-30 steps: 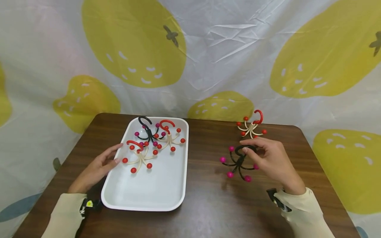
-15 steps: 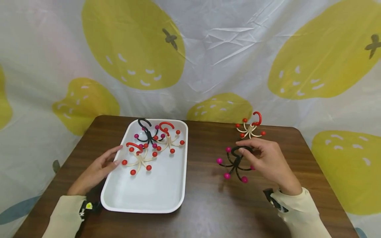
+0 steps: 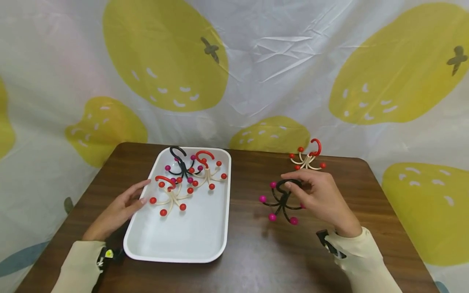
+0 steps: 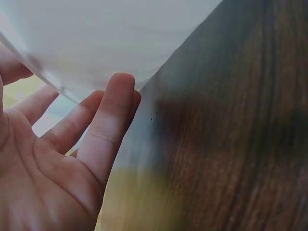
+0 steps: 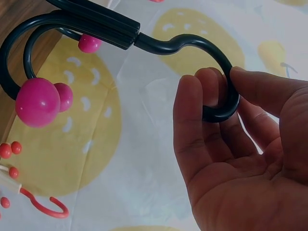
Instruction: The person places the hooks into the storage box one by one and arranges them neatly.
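Your right hand (image 3: 322, 197) holds the black hook hanger (image 3: 280, 200) by its curved top hook; the right wrist view shows the thumb and fingers (image 5: 192, 113) pinched around this hook. The hanger is over the tabletop (image 3: 256, 252), in the right half, near the far edge. I cannot tell if its pink ball tips touch the wood or hang just above it. The hook end is at your fingers, and the black arms with the pink balls point away from the hand, toward the left and the near edge. So the long axis of the hanger goes from your hand toward the white tray (image 3: 176, 252).

The tray lies in the left half of the tabletop. Your left hand (image 3: 119, 209) is relaxed, with straight fingers resting against the left rim of the tray, and it grasps nothing. A red and cream hanger (image 3: 307, 158) stands just beyond your right hand, near the far right corner.
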`<state>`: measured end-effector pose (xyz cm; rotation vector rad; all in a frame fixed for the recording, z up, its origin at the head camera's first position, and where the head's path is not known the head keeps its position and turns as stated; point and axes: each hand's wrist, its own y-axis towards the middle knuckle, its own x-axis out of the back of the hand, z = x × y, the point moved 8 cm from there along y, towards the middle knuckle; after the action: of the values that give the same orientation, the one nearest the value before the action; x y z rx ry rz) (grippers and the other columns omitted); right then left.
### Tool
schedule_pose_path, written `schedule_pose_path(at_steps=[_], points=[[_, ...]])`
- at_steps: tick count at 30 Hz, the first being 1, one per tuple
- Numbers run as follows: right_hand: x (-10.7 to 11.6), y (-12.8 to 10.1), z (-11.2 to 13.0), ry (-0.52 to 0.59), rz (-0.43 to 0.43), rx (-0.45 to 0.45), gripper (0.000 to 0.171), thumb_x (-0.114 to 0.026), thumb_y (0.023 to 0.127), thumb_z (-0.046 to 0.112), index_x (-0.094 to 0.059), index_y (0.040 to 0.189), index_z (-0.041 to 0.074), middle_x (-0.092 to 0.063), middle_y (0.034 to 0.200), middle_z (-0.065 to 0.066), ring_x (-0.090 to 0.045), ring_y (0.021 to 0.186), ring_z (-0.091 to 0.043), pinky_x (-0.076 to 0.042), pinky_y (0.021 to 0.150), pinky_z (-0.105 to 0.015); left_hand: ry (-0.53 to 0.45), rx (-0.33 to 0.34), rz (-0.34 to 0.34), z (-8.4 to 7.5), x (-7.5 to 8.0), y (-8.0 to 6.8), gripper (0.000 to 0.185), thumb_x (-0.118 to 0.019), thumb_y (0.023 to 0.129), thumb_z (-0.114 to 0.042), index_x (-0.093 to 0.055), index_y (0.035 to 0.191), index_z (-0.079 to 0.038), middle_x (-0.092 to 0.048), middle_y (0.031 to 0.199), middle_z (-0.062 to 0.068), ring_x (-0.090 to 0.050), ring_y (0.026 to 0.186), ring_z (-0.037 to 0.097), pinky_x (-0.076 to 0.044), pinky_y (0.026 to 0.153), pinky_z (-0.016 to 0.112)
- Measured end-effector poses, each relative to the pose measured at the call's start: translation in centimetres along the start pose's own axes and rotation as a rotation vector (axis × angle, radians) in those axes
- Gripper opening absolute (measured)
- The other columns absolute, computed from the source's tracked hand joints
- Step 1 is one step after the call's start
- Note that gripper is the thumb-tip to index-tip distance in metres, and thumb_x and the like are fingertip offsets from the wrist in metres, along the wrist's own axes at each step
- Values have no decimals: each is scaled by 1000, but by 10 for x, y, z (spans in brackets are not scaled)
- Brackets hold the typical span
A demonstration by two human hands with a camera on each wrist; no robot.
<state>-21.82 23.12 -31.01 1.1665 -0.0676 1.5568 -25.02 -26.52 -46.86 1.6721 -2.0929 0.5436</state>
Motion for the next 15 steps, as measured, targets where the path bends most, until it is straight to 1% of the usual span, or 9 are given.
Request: schedule_pose_path(at_steps=[4,6,13,15], points=[[-5,4,1,25,14,6,25,-80,92,2,-81,114,15,-81,103,1,-74,76,-12,-58,69,-15,2,-7,-2,-1,0,0,65,-60,109,-32,-33,167,-21,-45,159,29,-55,135,45,-59,97,47],[-7,7,2,33,21,7,25,-80,93,2,-81,114,16,-81,104,2,-74,76,-13,-59,69,-16,-1,-8,-1,-1,1,1,65,-60,109,-32,-32,167,-22,-44,160,29,-55,135,45,-60,97,49],[-16,18,9,69,34,9,23,-78,95,7,-81,115,17,-80,108,3,-71,81,-6,-59,71,-18,-3,-4,3,1,0,1,65,-60,109,-32,-33,167,-22,-44,160,28,-54,136,46,-59,99,50],[-18,22,11,85,38,3,21,-78,96,9,-81,116,17,-80,108,4,-71,82,-6,-59,71,-18,-3,1,2,2,0,1,66,-60,109,-33,-33,167,-22,-44,160,28,-54,136,46,-59,99,51]])
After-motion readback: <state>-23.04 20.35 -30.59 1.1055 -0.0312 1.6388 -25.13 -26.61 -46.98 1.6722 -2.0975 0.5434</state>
